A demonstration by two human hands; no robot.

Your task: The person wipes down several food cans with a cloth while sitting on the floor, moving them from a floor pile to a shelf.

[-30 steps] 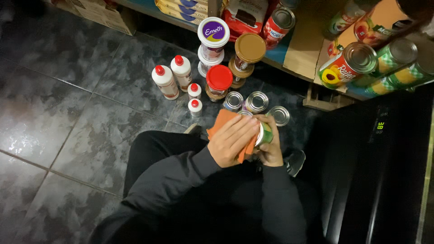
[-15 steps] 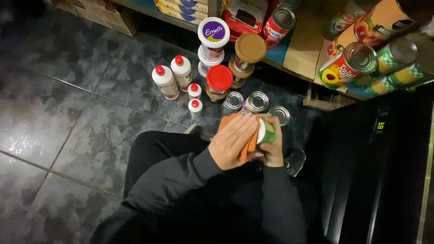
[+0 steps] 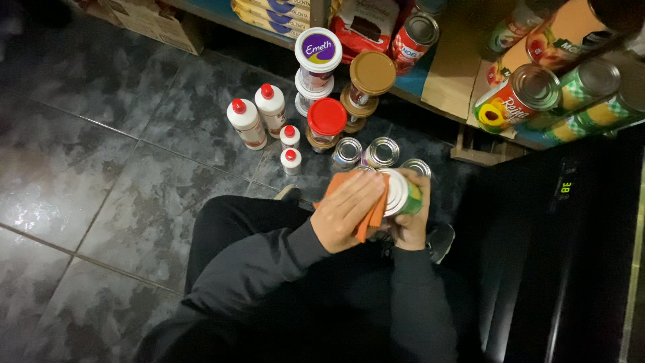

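Person crouched on the tiled floor [image 3: 101, 195], dark sleeves and trousers nearest the camera. Left hand [image 3: 346, 212] lay mostly flat, fingers together, pressing an orange cloth [image 3: 371, 214] against the end of a can [image 3: 403, 193]. Right hand [image 3: 411, 225] was curled round the can from below and behind, fingers closed on its side; the can was held tilted on its side, silver end facing left towards the cloth, green and orange label partly visible. Cloth sat between left palm and can, folded edge poking out below the palm. Can was held above the knees, just in front of the goods on the floor.

Just beyond the hands three small tins [image 3: 381, 151] stood upright on the floor, close together. Left of them two little red-capped bottles [image 3: 290, 149], then two bigger white red-capped bottles [image 3: 257, 114]. Behind the tins a red-lid jar [image 3: 326, 121], a brown-lid jar stack [image 3: 368, 84], and stacked white tubs [image 3: 317, 60]. Farthest, a low shelf [image 3: 416, 77] with a red bag, packets and cans lying on their sides [image 3: 531, 91]. Cardboard box [image 3: 151, 20] at far left. Dark appliance [image 3: 564, 228] to the right.
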